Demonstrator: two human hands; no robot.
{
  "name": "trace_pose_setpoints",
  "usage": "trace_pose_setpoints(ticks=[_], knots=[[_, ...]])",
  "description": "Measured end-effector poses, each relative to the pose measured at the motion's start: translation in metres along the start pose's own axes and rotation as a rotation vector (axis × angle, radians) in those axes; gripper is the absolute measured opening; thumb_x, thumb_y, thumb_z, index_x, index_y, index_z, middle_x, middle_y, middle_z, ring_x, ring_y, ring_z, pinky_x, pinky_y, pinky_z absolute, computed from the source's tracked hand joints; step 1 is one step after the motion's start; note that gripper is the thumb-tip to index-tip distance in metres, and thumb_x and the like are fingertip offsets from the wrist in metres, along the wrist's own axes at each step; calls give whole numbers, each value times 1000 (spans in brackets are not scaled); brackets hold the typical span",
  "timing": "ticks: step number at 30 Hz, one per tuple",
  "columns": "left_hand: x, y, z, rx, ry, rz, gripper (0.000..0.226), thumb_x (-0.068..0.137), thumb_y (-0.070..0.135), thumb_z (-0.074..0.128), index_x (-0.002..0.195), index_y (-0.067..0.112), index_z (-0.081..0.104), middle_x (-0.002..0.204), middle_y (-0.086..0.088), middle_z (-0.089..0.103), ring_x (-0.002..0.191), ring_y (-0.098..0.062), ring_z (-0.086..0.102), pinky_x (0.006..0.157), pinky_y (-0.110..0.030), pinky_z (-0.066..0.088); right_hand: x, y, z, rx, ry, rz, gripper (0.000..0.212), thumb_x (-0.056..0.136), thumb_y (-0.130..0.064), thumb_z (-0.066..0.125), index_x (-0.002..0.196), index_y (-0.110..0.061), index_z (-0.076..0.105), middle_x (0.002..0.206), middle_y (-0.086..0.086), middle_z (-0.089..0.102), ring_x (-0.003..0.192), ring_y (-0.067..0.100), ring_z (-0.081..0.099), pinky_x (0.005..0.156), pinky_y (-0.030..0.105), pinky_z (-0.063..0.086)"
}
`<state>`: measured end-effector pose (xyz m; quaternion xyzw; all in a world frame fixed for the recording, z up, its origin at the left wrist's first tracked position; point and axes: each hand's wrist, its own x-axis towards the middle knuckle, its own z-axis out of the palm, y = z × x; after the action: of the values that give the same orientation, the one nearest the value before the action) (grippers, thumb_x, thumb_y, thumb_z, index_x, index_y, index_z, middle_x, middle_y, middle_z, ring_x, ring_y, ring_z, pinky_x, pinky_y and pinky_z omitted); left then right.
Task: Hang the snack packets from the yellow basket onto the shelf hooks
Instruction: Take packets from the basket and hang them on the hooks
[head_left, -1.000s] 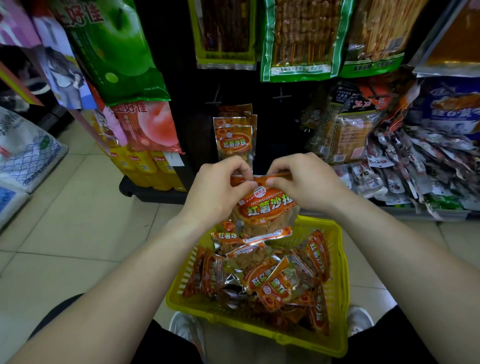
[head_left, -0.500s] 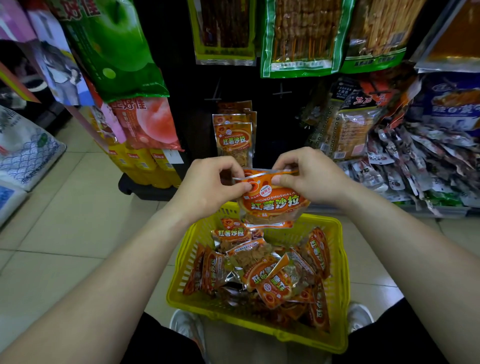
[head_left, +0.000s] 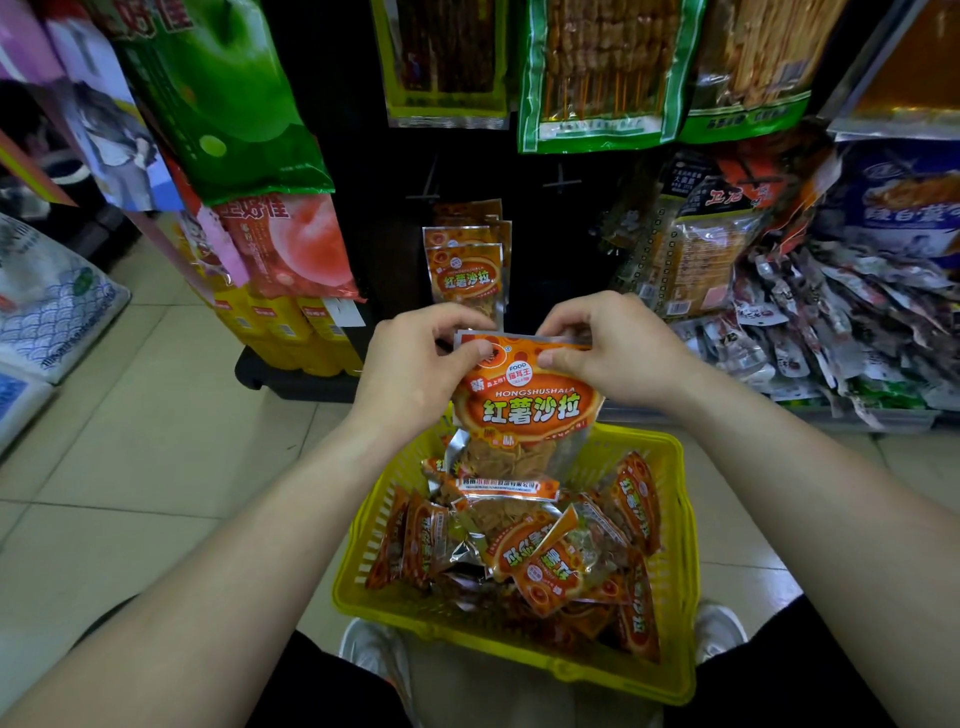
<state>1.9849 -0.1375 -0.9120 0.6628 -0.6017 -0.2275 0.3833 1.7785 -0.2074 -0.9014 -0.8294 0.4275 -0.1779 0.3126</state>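
Nearest, by the person's legs, the basket (head_left: 519, 657) holds a heap of loose packets (head_left: 519, 545) in orange wrappers. Just above its far rim both hands hold one packet (head_left: 524, 410) upright with its label toward the camera: the left hand (head_left: 415, 374) pinches the top left corner and the right hand (head_left: 618, 353) the top right, thumbs in front and fingers curled behind. Beyond it, hung packets (head_left: 465, 275) of the same kind dangle on the dark shelf (head_left: 561, 234), with green packs (head_left: 592, 73) hanging higher up.
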Motion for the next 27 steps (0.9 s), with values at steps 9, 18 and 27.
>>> trace_pose_setpoints(ticks=[9, 18, 27], knots=[[0, -5, 10, 26, -34, -34, 15, 87, 28, 75, 95, 41, 71, 97, 14, 72, 92, -6, 68, 74, -37, 62, 3, 5, 9, -185, -68, 29, 6, 90, -37, 69, 87, -37, 64, 89, -11, 71, 89, 12, 66, 77, 42, 58], [-3, -7, 3, -13, -26, -54, 15, 85, 26, 78, 92, 37, 71, 92, 16, 70, 88, -5, 69, 72, -34, 62, 2, -14, 5, -291, -53, 70, 4, 91, -40, 67, 94, -37, 66, 98, -13, 70, 94, 11, 66, 77, 38, 58], [-12, -44, -23, -21, 128, -108, 19, 92, 26, 68, 110, 28, 65, 92, 16, 68, 79, 0, 65, 74, -27, 57, 21, -25, 13, -393, 170, 109, 13, 96, -39, 59, 103, -34, 69, 100, -5, 72, 99, 24, 65, 67, 35, 50]])
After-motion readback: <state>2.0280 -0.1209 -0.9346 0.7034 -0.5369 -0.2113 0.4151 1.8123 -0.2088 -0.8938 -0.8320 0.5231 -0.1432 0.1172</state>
